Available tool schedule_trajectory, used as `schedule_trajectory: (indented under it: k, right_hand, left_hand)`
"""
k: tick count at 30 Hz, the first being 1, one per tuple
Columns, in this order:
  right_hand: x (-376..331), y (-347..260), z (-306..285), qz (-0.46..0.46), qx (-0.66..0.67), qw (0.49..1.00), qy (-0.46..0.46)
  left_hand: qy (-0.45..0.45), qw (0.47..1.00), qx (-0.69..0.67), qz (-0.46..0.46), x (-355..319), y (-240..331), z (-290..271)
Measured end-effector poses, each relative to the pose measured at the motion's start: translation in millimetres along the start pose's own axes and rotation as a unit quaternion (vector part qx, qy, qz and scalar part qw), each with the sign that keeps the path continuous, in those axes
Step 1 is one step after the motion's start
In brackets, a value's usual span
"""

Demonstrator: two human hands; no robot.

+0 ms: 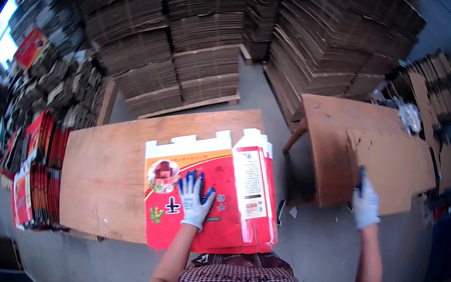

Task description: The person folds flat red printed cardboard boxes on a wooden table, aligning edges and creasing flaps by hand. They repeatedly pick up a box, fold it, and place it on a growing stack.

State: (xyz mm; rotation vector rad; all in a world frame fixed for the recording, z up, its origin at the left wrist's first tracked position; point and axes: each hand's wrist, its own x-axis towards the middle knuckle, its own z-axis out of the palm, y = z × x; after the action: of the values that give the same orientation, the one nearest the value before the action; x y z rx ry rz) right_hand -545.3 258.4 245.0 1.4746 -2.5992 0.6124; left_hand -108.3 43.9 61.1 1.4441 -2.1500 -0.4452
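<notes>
A flat red printed carton with white flaps, a yellow band and a food picture lies on the near right part of a wooden table. My left hand, in a white glove with blue coating, rests flat on it with fingers spread, holding nothing. My right hand, gloved alike, reaches out to the right over the near edge of a brown cardboard sheet. Seen from the side, its fingers look stretched forward, dark blue at the tip; whether it touches the sheet is not plain.
The wooden table spans the left and middle. Stacked red cartons stand at its left end. Tall piles of brown cardboard on pallets rise behind. A second table carries the brown sheet, with crumpled plastic at its far corner.
</notes>
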Motion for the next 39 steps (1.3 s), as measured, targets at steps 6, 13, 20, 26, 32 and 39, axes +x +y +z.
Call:
schedule_trajectory:
  k: [6,13,20,26,32,39]
  right_hand:
    - [0,-113,-164,0.091,0.401,0.91,0.046]
    - [-26,-181,-158,-0.013,0.39,0.92,0.03]
    - [-107,-156,116,0.201,0.592,0.763,-0.164]
    - [-160,-130,220,-0.065,0.241,0.947,-0.201]
    - [-147,-159,194,-0.005,0.318,0.914,-0.251]
    - [-143,-155,215,0.038,0.37,0.891,-0.261]
  left_hand:
    - [0.046,0.933,0.172,-0.313,-13,-103,-49]
    - [0.079,0.95,0.075,-0.292,-21,-117,-21]
    - [0.006,0.973,0.131,-0.188,-47,-193,14]
    - [0.029,0.941,-0.133,-0.309,-29,-140,-37]
    - [0.031,0.926,-0.147,-0.346,-23,-127,-59]
    - [-0.006,0.995,0.077,-0.058,3,-47,-19]
